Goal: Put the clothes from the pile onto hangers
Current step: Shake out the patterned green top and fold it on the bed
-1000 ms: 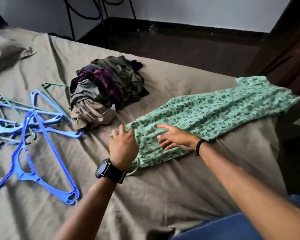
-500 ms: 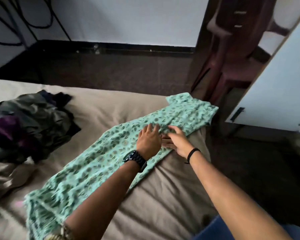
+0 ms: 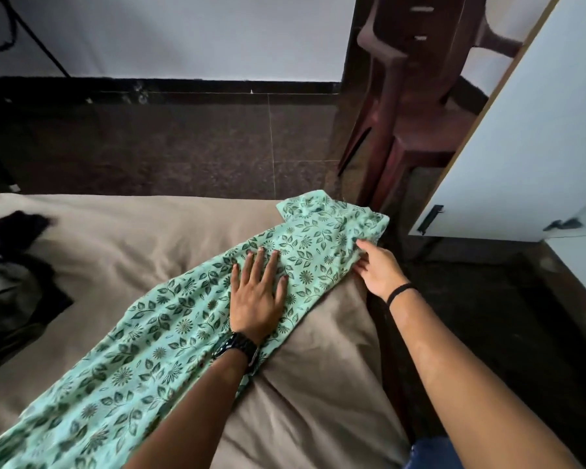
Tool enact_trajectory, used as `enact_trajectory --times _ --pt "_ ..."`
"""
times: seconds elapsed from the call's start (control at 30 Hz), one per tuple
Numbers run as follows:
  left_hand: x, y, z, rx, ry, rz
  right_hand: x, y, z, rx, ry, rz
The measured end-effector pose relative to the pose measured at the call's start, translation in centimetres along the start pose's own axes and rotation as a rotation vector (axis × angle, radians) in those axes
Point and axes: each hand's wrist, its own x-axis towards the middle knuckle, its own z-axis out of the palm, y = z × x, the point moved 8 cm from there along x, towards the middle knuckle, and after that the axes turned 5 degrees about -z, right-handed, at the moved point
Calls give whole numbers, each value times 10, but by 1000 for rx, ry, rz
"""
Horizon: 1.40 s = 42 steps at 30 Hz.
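Left hand (image 3: 256, 299) flat, fingers spread, pressing dress (image 3: 170, 326) mid-frame; right hand (image 3: 378, 270) pinching its edge, centre right. Best to smooth outward toward neckline, upper right, before reaching for hanger.

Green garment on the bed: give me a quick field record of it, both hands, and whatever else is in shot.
garment: green leaf-print garment, laid flat along the bed
left hand: left hand, fingers spread, presses flat on the garment
right hand: right hand, touches the garment's edge by its far end; grip cannot be told
pile: dark clothes pile at left edge, partly out of view
hangers: none in view
beside bed: brown plastic chair, white cabinet door
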Motion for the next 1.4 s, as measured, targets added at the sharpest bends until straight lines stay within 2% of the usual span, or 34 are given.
enact_trajectory --times 0.1,0.13,0.2,0.27,0.33,0.43,0.5,0.63,0.77,0.9,1.0,1.1,1.17,1.23,1.3,1.4 --pt "-3 -1 -1 -32 37 -2 7 -1 21 272 -96 75" --pt "-3 -2 -2 -39 46 -6 4 0 30 289 -148 114" --pt "-3 -1 -4 -51 72 -14 -8 2 54 176 -318 168" --pt "-4 0 -7 -52 99 -12 -21 20 75 91 -411 318" --pt "-5 0 -9 -39 116 1 -21 26 85 63 -369 367" --pt "-5 -2 -9 -53 123 -16 -4 12 86 105 -278 149" --pt "-5 -3 -9 -67 114 -31 -10 5 104 306 -382 183" --pt "-5 -4 -9 -70 123 -27 -14 -34 111 259 -344 25" --pt "-5 -4 -6 -52 116 -25 -11 -89 109 360 -337 -105" --pt "-3 -6 0 1 69 -32 20 -110 74 189 -177 -151" --pt "-2 -5 2 29 41 -41 78 -82 17 -35 -78 -63" --pt "-2 -5 3 45 36 -41 57 -66 -16 -30 116 1" --pt "-1 -3 2 38 46 -34 42 -61 -30 -202 187 -31" --pt "-2 -2 -2 9 61 -35 36 -44 -27 -397 117 9" --pt "-3 0 -5 26 47 -37 21 -28 -9 -552 -31 83" --pt "3 4 -10 58 -16 -74 12 -15 13 -607 -138 92"
